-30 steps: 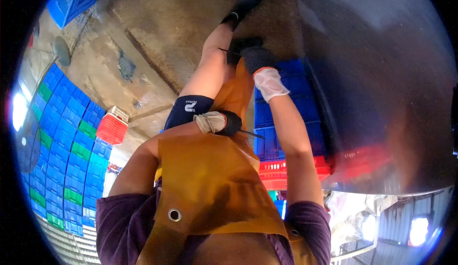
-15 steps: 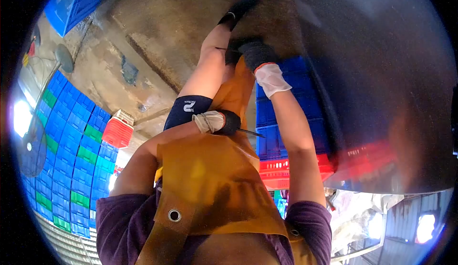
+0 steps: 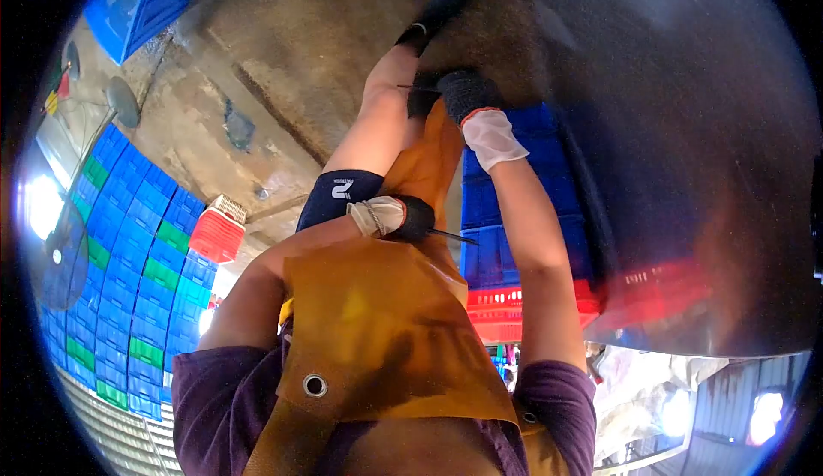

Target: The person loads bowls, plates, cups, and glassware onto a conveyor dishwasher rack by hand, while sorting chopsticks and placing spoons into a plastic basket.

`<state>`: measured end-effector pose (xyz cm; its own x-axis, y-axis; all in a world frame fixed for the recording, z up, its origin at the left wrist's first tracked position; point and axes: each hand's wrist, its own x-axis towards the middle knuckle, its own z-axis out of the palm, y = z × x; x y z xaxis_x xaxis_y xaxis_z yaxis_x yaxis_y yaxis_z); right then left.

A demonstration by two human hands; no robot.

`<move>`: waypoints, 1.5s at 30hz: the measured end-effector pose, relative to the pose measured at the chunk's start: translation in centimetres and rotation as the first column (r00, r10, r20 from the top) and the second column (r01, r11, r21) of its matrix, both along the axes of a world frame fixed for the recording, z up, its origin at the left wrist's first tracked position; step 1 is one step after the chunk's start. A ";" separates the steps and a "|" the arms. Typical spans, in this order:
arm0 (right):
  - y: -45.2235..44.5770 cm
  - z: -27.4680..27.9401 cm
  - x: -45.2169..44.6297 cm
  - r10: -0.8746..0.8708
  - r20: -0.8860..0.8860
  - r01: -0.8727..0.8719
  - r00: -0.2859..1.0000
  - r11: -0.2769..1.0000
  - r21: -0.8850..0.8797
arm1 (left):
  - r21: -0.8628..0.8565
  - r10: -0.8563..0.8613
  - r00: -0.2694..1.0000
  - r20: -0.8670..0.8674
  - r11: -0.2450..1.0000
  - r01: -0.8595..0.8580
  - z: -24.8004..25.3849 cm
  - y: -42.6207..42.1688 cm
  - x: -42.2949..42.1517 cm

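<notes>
Above the upper edge of an orange-brown waterproof apron (image 3: 377,330), the left hand (image 3: 414,218), in a dark knitted glove over a whitish translucent one, was curled closed around a thin dark rod-like tool (image 3: 454,237) that pointed toward the blue crates. Farther out, near the knee, the right hand (image 3: 469,93) wore a matching dark glove with an orange cuff; a thin dark strip (image 3: 416,89) showed beside it, but I could not tell its finger state or grip. Stacked blue plastic crates (image 3: 521,189) stood beside the right forearm, next to red slatted plastic crates (image 3: 495,305). Beyond lay a stained brown floor (image 3: 283,65) and tall stacks of blue and green crates (image 3: 129,253).
</notes>
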<state>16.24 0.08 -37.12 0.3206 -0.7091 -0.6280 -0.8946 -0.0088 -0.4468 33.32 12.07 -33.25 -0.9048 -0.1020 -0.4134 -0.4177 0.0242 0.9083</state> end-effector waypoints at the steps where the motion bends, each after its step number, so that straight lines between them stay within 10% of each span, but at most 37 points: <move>1: 0.1 -0.4 -0.4 0.021 0.021 -0.021 1.000 1.000 -0.014 | -0.124 0.116 0.993 0.021 0.986 -0.112 -3.4 -2.6 -0.7; 6: 2.5 -3.8 2.3 0.063 -0.107 -0.071 0.992 0.995 -0.067 | -0.808 0.593 0.788 -0.165 0.376 -0.452 -31.9 -19.8 -8.1; 8: 4.4 -7.0 3.5 0.046 -0.149 -0.084 0.988 0.963 -0.256 | -0.672 0.636 0.757 0.149 0.627 -0.395 -27.4 -15.4 -3.2; 12: 3.1 -5.2 2.9 0.095 -0.212 -0.122 0.973 0.985 -0.121 | -0.551 0.607 0.708 0.361 0.751 -0.363 -24.5 -11.7 0.2; 15: 4.0 -6.0 1.8 -0.144 -0.038 0.131 0.989 0.963 -0.234 | -0.516 0.604 0.679 0.418 0.773 -0.370 -24.2 -11.0 1.0; 18: 3.1 -5.5 1.3 -0.025 -0.051 0.020 0.998 0.995 -0.096 | -0.492 0.598 0.664 0.450 0.786 -0.375 -22.9 -11.2 0.4; 21: 3.3 -5.4 3.1 0.085 -0.185 -0.158 0.979 0.892 -0.424 | -0.479 0.597 0.643 0.479 0.792 -0.379 -22.5 -10.7 0.9; 23: 1.3 -2.5 3.6 0.135 -0.150 -0.137 0.979 0.991 -0.002 | -0.469 0.588 0.640 0.495 0.801 -0.372 -22.4 -10.6 1.6; 30: 0.7 -3.8 1.6 0.035 -0.055 -0.028 0.998 0.993 0.112 | -0.416 0.558 0.623 0.548 0.828 -0.376 -21.6 -9.0 2.2; 35: 4.1 -7.9 2.4 0.075 -0.096 -0.101 0.993 0.947 -0.304 | -0.401 0.568 0.606 0.557 0.823 -0.404 -22.4 -9.3 2.1; 37: 1.2 -4.9 3.2 0.091 -0.109 -0.096 0.990 0.994 -0.048 | -0.429 0.613 0.617 0.494 0.789 -0.440 -22.0 -9.6 1.5; 38: -0.2 -2.8 3.5 0.111 -0.123 -0.083 0.986 0.973 0.213 | -0.450 0.653 0.628 0.424 0.753 -0.480 -20.6 -10.3 1.0; 40: -0.5 1.0 4.0 0.081 -0.161 -0.052 0.984 0.983 0.177 | -0.630 0.493 0.845 0.209 0.729 -0.269 -10.0 -8.2 0.5; 41: -1.2 2.3 3.8 0.047 -0.201 -0.020 0.978 0.991 0.130 | -0.191 0.596 0.707 0.381 0.799 -0.571 3.5 -11.2 -2.1; 42: 3.1 -2.7 3.9 -0.105 -0.180 0.091 0.978 0.992 -0.084 | -0.354 0.614 0.625 0.482 0.789 -0.502 5.7 -14.0 -4.9; 43: 7.3 -7.5 4.0 -0.248 -0.112 0.204 0.962 0.930 -0.304 | -0.189 0.217 0.967 0.133 0.963 -0.191 -0.2 -3.8 -0.2; 44: 11.2 -12.0 4.1 -0.351 -0.015 0.299 0.936 0.817 -0.492 | 0.003 -0.141 0.928 -0.344 0.989 0.151 -5.8 6.1 4.3; 45: 6.5 -5.7 0.7 -0.393 0.045 0.393 0.918 0.890 -0.231 | 0.088 -0.349 0.923 -0.161 0.927 0.365 -0.6 -0.2 0.8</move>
